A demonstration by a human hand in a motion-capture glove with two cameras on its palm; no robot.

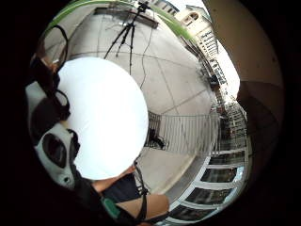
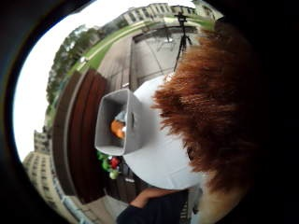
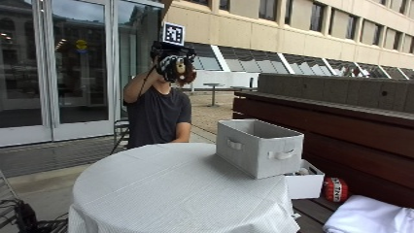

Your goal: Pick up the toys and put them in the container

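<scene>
I see one round table (image 3: 162, 194) with a soft white cloth, and on it one grey cloth box (image 3: 259, 145), a long shape with its long side running toward the bench. My right hand (image 3: 169, 62) is up high, fingers curled round one brown fuzzy toy (image 3: 184, 73).

Round table (image 3: 162, 194) w/ white cloth, wooden bench (image 3: 349, 131) beside.
</scene>
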